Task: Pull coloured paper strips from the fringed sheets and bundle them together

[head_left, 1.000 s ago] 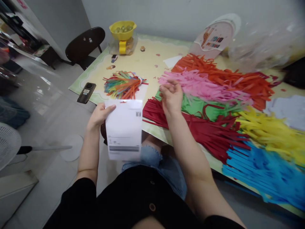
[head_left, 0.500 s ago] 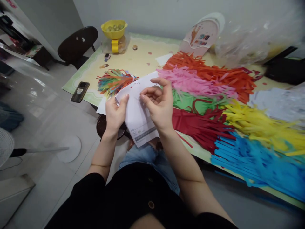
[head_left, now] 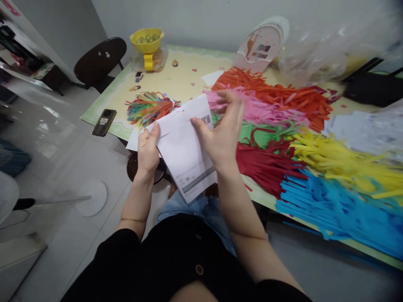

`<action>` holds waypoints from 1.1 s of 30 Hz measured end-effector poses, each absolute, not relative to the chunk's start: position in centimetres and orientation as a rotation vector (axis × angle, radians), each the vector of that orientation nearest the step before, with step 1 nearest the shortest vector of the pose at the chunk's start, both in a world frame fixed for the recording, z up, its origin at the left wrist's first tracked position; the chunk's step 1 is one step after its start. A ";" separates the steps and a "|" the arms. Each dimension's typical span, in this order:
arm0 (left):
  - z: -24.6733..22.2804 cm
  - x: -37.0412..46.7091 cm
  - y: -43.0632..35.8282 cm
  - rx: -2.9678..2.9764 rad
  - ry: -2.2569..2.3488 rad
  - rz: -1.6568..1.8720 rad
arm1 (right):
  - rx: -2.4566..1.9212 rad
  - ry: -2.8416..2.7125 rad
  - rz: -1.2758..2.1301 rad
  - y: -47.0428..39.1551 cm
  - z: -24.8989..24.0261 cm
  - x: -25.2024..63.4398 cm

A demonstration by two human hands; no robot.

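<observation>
My left hand (head_left: pixel 147 150) is closed on the left edge of a folded white paper (head_left: pixel 185 153), thumb on top. Small print and a dark grey band run along the paper's lower end, and a dark printed patch shows near its upper right corner. Over the right side is my right hand (head_left: pixel 223 136), its thumb at the paper's surface and its blurred fingers spread apart. Just beyond the paper lies a multicoloured bundle of paper strips (head_left: pixel 151 108), tied with white at one end.
Fringed strips in orange (head_left: pixel 280 94), pink (head_left: pixel 261 105), green (head_left: pixel 264 132), dark red (head_left: pixel 267 161), yellow (head_left: pixel 340 163) and blue (head_left: pixel 333 205) cover the table's right side. A phone (head_left: pixel 104 122) lies at the left edge. A yellow bowl (head_left: pixel 147 41) stands behind.
My right hand has opened from a pinch, its fingers lifting and spreading to the right. The paper lies flatter, showing its dark patch. My left hand keeps its hold.
</observation>
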State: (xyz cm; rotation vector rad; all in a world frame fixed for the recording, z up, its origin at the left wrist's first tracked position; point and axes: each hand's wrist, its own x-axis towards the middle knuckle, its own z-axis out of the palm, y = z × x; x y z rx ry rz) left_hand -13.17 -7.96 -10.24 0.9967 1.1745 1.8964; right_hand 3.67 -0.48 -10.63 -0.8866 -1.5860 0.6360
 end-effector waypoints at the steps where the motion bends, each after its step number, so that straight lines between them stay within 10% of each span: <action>1: -10.3 -13.4 -7.9 0.966 1.186 1.906 | -0.889 -1.570 0.736 0.0 -10.8 4.3; 6: -12.0 -13.7 -7.8 0.807 1.486 1.833 | -0.874 -1.414 1.523 -0.7 -12.3 6.0; 13: -14.9 -15.6 -5.3 0.915 1.571 1.575 | -1.017 -1.434 1.778 -1.9 -14.7 9.7; 18: -13.1 -19.7 5.4 1.647 1.847 1.269 | -1.199 -1.517 1.520 5.0 -15.6 13.4; 24: -14.4 -21.8 14.0 1.839 2.331 0.030 | -1.490 -1.851 1.138 11.9 -17.8 13.3; 33: -14.4 -26.7 11.4 1.742 2.379 0.523 | -1.204 -1.886 0.562 9.7 -16.1 11.2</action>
